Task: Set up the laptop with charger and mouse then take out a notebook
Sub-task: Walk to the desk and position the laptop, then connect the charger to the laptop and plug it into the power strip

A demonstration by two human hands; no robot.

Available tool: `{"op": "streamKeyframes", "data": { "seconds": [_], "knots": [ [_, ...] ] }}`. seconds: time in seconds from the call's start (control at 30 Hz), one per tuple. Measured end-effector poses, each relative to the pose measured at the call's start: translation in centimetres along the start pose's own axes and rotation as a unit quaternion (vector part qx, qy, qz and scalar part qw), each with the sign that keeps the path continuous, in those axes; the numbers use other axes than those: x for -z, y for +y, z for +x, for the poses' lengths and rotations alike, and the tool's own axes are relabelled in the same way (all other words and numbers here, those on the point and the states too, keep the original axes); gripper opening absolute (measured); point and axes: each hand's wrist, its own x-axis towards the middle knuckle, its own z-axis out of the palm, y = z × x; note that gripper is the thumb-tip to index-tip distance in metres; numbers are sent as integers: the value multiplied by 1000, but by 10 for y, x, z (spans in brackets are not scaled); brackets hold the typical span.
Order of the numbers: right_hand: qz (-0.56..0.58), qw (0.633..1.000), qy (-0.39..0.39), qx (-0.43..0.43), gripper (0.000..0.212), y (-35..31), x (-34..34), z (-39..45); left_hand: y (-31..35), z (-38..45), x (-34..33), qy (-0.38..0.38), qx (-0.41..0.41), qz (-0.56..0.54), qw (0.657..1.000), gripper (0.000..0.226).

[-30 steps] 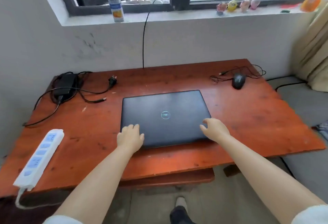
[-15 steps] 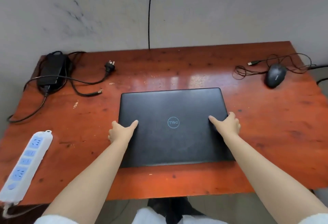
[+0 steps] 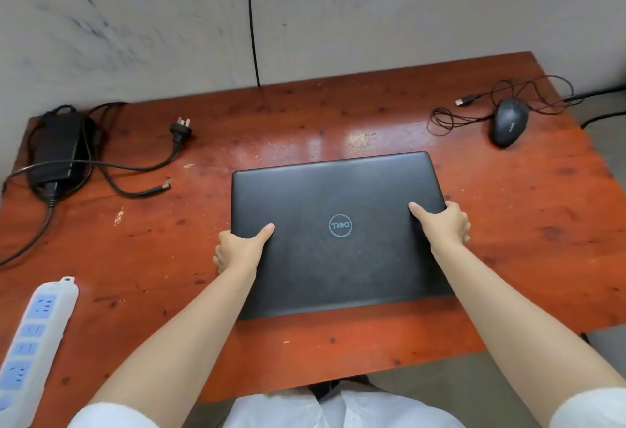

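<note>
Matte black and closed, the slim rectangular laptop (image 3: 335,234) lies flat at the middle of the red-brown wooden table (image 3: 508,224), logo upside down to the wearer. The left hand (image 3: 242,248) clamps its left edge, thumb on the lid, fingers curled under; the right hand (image 3: 443,224) grips the right edge likewise. It looks stiff, fairly heavy and smooth (a two-sided hold suits it). The black charger brick (image 3: 57,153) sits far left, the black corded mouse (image 3: 508,122) far right.
</note>
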Motion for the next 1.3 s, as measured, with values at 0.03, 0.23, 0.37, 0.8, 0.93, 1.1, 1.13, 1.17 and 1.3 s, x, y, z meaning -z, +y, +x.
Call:
{"op": "streamKeyframes", "data": {
  "seconds": [0.03,0.23,0.37,0.8,0.93,1.1,1.13,1.17,1.3],
  "knots": [
    [-1,1000,-1,2,64,-1,-1,1,0,0,0,4,2,0,1000,83],
    [-8,1000,-7,8,66,-2,-10,-1,-5,0,4,21,4,4,1000,82],
    [-17,1000,-6,13,66,-1,-10,-1,-5,-2,3,22,-2,13,1000,82],
    [-209,905,-66,364,50,-20,-50,-65,-9,-20,22,60,-262,182,946,60],
    [-193,825,-103,521,35,-52,-84,-106,-22,-7,56,73,-267,147,949,47],
    [-202,791,-146,559,35,-105,-134,-151,-32,43,108,96,-247,176,948,43],
    [-203,790,-144,561,35,-115,-145,-158,-32,56,117,94,-244,187,947,42],
    [-207,791,-139,559,35,-125,-155,-164,-32,70,125,87,-242,204,945,41],
    [-251,820,-114,502,39,-146,-190,-175,-28,128,149,44,-257,269,927,37]
  ]
}}
